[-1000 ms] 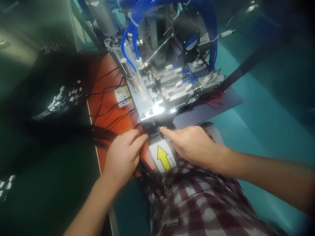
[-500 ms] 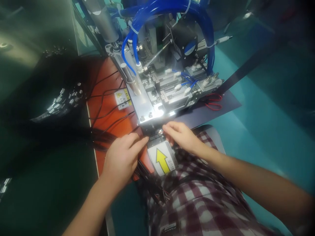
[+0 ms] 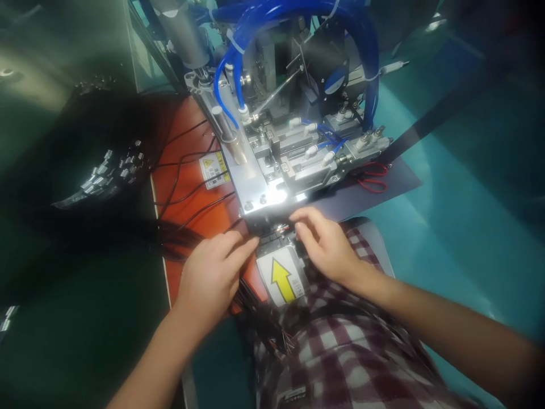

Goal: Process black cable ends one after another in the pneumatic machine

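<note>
My left hand (image 3: 213, 267) is closed at the left side of a small dark fixture (image 3: 268, 241), thumb and forefinger pressed together. Whatever lies between those fingertips is hidden. A small shiny metal piece (image 3: 281, 229) with a bit of red beside it sits at the fixture, below the machine's front edge. Just right of it is my right hand (image 3: 326, 244), thumb and forefinger apart with nothing visible between them. Nearest me, a white plate with a yellow arrow (image 3: 283, 278) adjoins the fixture. Black cables (image 3: 272, 329) with stripped wire ends hang below my left hand.
A machine (image 3: 285, 147) with metal slides and blue air hoses (image 3: 372, 68) stands ahead. More black cables (image 3: 179, 238) cross the orange surface (image 3: 183, 193). Shiny metal pieces (image 3: 102, 173) lie on the dark left side. Red-handled scissors (image 3: 374, 177) lie right of the machine.
My right hand has drawn back slightly to the right from the metal piece, and its thumb and forefinger have parted. The left hand has stayed almost in place.
</note>
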